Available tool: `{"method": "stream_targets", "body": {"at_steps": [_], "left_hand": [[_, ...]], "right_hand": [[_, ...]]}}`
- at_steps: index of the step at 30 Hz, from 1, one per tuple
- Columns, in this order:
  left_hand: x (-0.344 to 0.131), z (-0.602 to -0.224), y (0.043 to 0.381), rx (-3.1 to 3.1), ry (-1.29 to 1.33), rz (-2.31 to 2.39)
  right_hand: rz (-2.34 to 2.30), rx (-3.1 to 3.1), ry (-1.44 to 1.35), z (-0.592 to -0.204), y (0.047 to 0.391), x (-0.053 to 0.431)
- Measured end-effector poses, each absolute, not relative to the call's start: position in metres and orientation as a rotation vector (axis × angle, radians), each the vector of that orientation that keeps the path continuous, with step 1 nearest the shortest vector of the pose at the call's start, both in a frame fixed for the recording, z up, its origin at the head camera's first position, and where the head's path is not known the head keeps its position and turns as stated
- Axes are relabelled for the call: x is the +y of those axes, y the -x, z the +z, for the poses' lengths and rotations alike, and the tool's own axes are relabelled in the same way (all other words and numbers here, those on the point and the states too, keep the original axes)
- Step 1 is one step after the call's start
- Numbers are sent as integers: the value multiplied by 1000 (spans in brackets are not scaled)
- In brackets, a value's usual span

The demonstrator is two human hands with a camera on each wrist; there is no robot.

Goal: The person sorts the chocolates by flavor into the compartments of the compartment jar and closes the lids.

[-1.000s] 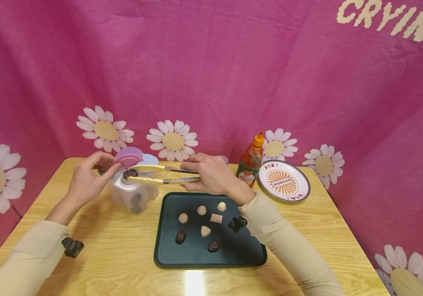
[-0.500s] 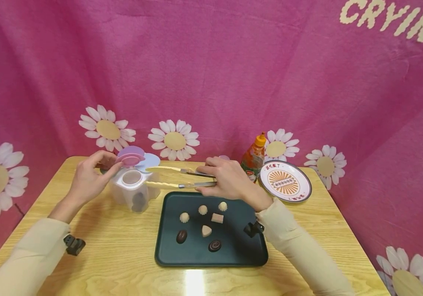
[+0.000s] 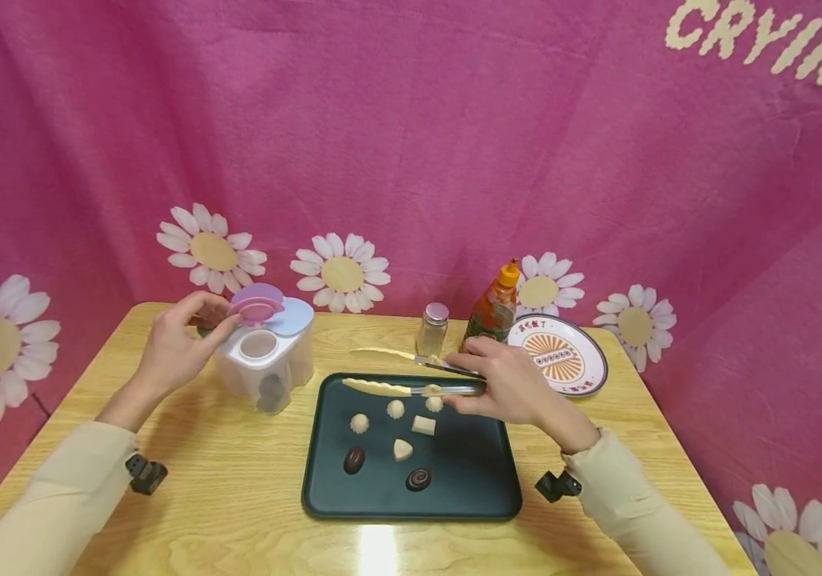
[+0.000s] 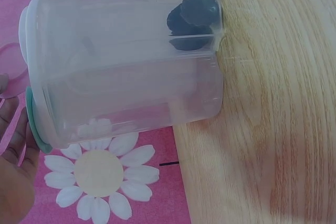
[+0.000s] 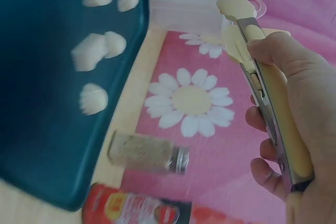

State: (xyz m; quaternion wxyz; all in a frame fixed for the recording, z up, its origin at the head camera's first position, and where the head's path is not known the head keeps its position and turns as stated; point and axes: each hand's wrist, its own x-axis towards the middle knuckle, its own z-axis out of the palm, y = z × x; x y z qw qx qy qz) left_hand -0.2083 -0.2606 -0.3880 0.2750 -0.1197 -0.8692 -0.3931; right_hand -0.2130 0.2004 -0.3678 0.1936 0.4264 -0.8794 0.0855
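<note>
My left hand [image 3: 177,340] pinches the raised pink lid [image 3: 258,310] of a clear, divided storage container [image 3: 267,374], whose round opening is uncovered. Several dark chocolates [image 4: 194,19] lie at the bottom of one compartment in the left wrist view. My right hand [image 3: 512,382] grips a pair of tongs [image 3: 382,389] by the handle, over the far edge of a dark green tray [image 3: 464,472]. The tongs' yellow tips are spread apart with nothing between them. On the tray sit several pale chocolates [image 3: 402,450], a dark oval one [image 3: 354,460] and a dark swirled one [image 3: 418,479].
Behind the tray stands a small spice jar [image 3: 432,332] with a pinkish cap. A red sauce bottle [image 3: 495,308] is beside it, partly behind my right hand. Farther right, a patterned plate [image 3: 562,352] leans near the pink cloth [image 3: 411,160] at the back.
The tongs let a dark chocolate go into the container's opening, then moved right and toward me over the tray. The spice jar came into sight. My left hand stayed on the lid.
</note>
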Motion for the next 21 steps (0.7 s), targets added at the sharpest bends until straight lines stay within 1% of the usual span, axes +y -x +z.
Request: {"method": "stream_targets", "body": {"at_steps": [12,21], "left_hand": [[-259,-388,208,-2345,324,-1062],[-261,-389,208,-2339,331,-1051]], "right_hand": [[291,-2509,-1206,-389,165,251],[378,-2617,-1129,-411,135,272]]}}
